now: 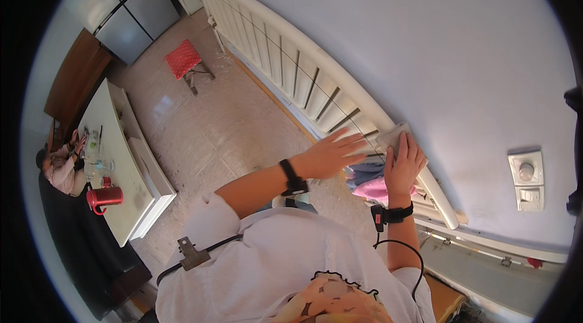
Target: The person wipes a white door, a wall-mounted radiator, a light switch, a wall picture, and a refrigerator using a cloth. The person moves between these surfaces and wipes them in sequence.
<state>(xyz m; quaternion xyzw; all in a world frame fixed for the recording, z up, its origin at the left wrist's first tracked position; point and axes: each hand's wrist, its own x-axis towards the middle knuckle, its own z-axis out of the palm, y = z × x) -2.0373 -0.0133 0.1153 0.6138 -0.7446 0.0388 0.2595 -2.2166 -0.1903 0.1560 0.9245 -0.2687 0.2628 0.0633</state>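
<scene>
My right hand [403, 165] is on a folded beige-grey cloth [395, 137], with its fingers curled over it on the top pipe of a cream-white radiator [319, 56]. To its left, my left hand [329, 153] is held out with fingers apart and slightly blurred, in front of the radiator's fins and touching no cloth that I can see. Below and between the hands, pink cloth [374, 190] and blue-grey cloth [364, 175] hang at the radiator. Each wrist wears a black strap. The palm sides of both hands are hidden.
A red stool [183, 59] stands on the tiled floor. At left, a person [63, 170] sits by a long table [132, 204] bearing a red jug [105, 198] and glassware. A refrigerator [132, 8] stands at the back. A wall switch plate [526, 179] is at right.
</scene>
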